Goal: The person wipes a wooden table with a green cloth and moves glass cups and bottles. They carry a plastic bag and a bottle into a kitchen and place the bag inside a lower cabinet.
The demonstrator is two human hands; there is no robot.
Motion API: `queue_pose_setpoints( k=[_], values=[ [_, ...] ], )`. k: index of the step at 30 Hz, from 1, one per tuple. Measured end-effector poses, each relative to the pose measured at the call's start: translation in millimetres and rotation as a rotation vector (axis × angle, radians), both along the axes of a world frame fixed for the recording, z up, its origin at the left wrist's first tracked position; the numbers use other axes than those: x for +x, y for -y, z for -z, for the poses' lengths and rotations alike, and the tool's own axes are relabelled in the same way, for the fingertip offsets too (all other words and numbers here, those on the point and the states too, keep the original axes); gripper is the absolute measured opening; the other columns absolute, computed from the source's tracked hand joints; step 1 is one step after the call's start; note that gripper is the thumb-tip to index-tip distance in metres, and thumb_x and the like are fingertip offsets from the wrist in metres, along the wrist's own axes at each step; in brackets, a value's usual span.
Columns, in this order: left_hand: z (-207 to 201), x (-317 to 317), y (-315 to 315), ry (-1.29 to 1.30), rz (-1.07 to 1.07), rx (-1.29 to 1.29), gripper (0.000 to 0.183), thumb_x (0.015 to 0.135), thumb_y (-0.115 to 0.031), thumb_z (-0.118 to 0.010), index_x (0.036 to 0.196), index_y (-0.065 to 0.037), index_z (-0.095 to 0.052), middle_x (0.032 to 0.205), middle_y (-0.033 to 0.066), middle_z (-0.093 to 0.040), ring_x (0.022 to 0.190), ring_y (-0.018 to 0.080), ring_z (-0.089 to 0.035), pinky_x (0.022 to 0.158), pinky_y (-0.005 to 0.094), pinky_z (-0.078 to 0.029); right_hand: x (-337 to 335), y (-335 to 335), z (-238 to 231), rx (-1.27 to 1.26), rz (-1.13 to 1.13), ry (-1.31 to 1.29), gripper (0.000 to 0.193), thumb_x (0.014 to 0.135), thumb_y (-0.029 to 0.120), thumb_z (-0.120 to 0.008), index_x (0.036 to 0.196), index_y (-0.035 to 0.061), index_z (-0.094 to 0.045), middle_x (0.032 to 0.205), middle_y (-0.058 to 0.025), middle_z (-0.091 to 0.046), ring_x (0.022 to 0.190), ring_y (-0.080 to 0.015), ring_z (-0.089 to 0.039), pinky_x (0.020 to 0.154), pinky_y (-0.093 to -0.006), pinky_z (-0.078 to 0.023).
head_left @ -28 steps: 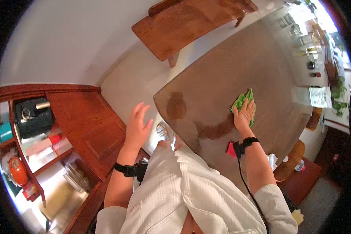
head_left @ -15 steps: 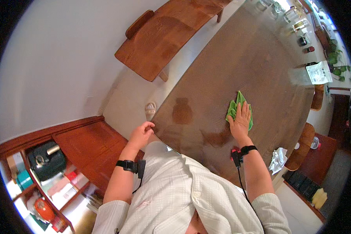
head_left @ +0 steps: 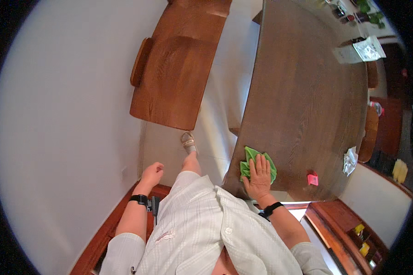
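Observation:
My right hand (head_left: 259, 179) lies flat with its fingers stretched out, pressing on a crumpled green cloth (head_left: 251, 154). The cloth rests near the left edge of a long brown wooden table (head_left: 307, 96), at the end close to my body. Parts of the cloth show around the fingers; the rest is under the palm. On the left, my left hand (head_left: 152, 174) hangs in the air over the floor, away from the table. Its fingers are loosely curled in, and I see nothing in them.
A small pink-red object (head_left: 312, 178) and a crumpled silvery packet (head_left: 350, 161) lie on the table to the right. Farther back stands a white pouch (head_left: 369, 49). A wooden bench (head_left: 176, 68) is beyond a strip of floor on the left, along the white wall (head_left: 73, 105).
My view and body have turned and shifted along the table. The right hand and cloth are now near the table's left edge. My left hand has moved off from the table corner.

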State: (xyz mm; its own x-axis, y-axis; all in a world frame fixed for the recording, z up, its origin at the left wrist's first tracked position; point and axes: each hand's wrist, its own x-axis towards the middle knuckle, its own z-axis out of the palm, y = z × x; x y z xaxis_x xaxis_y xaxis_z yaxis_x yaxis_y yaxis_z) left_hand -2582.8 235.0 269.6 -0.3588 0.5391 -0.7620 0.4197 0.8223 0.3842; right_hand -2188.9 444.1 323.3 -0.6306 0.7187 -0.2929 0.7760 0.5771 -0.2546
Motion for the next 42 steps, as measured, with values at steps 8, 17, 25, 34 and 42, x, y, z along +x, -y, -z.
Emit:
queue_pose_setpoints(
  k=[8,17,25,34,42],
  values=[
    [-5,-54,-95,-0.169,0.340,-0.110,0.027,0.087,-0.016,-0.057,0.112,-0.007,-0.064,0.108,0.0155,-0.069,0.101,0.0328,-0.065,0.086,0.0419,-0.052,-76,-44,4,0.074,0.031,-0.135,0.063,0.086,0.038,-0.064,0.140,0.0105,-0.049,0.155,-0.0126,-0.033,0.144,-0.0309,-0.028,0.119,-0.0488,-0.020],
    [-41,52,-242,0.079,0.663,0.069,0.028,0.092,-0.015,-0.060,0.118,-0.006,-0.061,0.111,0.0152,-0.068,0.100,0.0312,-0.065,0.088,0.0379,-0.051,-88,-86,11,0.135,0.085,-0.254,0.057,0.090,0.038,-0.060,0.139,0.0098,-0.051,0.154,-0.0116,-0.035,0.143,-0.0283,-0.030,0.119,-0.0470,-0.023],
    [-25,45,-362,0.098,0.557,0.337,0.016,0.091,-0.005,-0.059,0.105,-0.005,-0.066,0.099,0.0103,-0.071,0.090,0.0224,-0.068,0.079,0.0339,-0.053,-81,-123,15,0.064,0.066,-0.262,0.059,0.095,0.041,-0.052,0.146,0.0121,-0.043,0.158,-0.0076,-0.030,0.146,-0.0241,-0.025,0.121,-0.0434,-0.017],
    [-15,70,-662,-0.019,0.136,0.766,0.035,0.094,-0.013,-0.056,0.125,0.003,-0.050,0.116,0.0139,-0.059,0.107,0.0233,-0.057,0.095,0.0345,-0.045,-86,-211,20,0.098,0.205,-0.286,0.059,0.093,0.044,-0.054,0.142,0.0114,-0.049,0.154,-0.0088,-0.038,0.144,-0.0255,-0.030,0.120,-0.0448,-0.020],
    [3,73,-846,-0.473,0.190,0.747,0.060,0.098,-0.028,-0.049,0.136,0.016,-0.032,0.138,0.0348,-0.040,0.125,0.0469,-0.045,0.105,0.0518,-0.040,-69,-374,13,0.156,0.437,-0.276,0.061,0.090,0.041,-0.059,0.141,0.0093,-0.047,0.155,-0.0109,-0.036,0.143,-0.0263,-0.032,0.119,-0.0447,-0.023]
  ],
)
